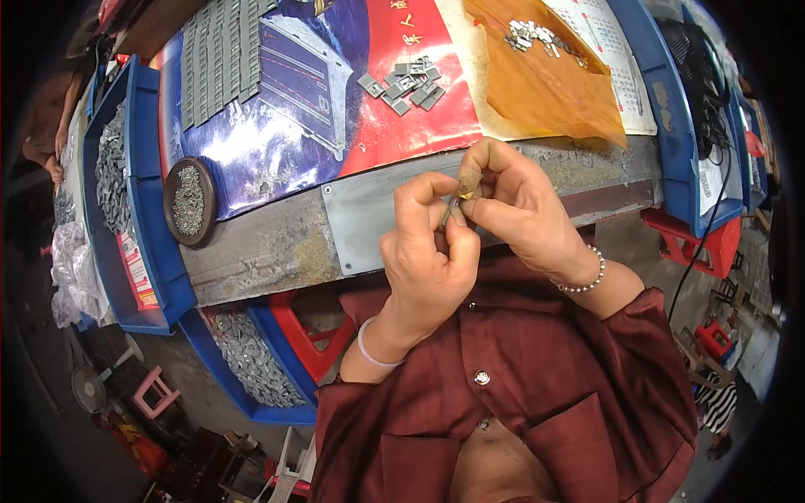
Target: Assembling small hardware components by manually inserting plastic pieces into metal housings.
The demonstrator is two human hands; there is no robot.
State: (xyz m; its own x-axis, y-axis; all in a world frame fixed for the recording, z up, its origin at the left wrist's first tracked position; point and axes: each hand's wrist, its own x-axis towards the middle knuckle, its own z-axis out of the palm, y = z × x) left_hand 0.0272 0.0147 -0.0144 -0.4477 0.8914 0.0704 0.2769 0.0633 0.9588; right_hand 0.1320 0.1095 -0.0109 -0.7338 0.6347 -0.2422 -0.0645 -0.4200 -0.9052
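Both of my hands are raised over the near edge of the workbench, with their fingertips meeting. My left hand (432,251) is closed in a pinch, thumb against fingers, on a small dark piece (454,202) mostly hidden by the fingertips. From the other side, my right hand (521,201) pinches at the same spot. A yellowish-brown wrap (470,183) shows at its fingertips. What kind of piece it is, I cannot make out. Below the hands lies a grey metal plate (360,222) fixed to the bench edge. Beyond them is a loose pile of flat grey parts (409,84) on a red sheet.
Rows of grey parts (222,59) lie at the far left. A round dark bowl (208,172) holds tiny metal pieces. Blue bins (153,210) flank the bench, one (197,344) below it. Small silvery parts (537,35) rest on orange paper (549,92). A black cable (700,243) hangs right.
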